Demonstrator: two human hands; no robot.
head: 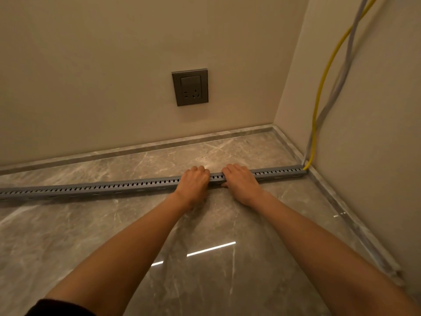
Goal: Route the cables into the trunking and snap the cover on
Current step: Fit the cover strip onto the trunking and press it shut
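We see our left hand point(193, 182) and right hand point(239, 181) pressed side by side on the grey slotted trunking point(102, 187) lying across the marble floor point(205, 281); a yellow cable point(323, 83) and grey cable point(344, 74) drop to its right end.

Trunking point(102, 187) cut off left; hands point(194, 179) hide middle.

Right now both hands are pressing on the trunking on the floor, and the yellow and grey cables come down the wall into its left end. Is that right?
Not quite. The head view shows the yellow cable and grey cable coming down the wall into the right end of the trunking, in the corner. The rest holds: the left hand and right hand both press on the trunking on the floor.
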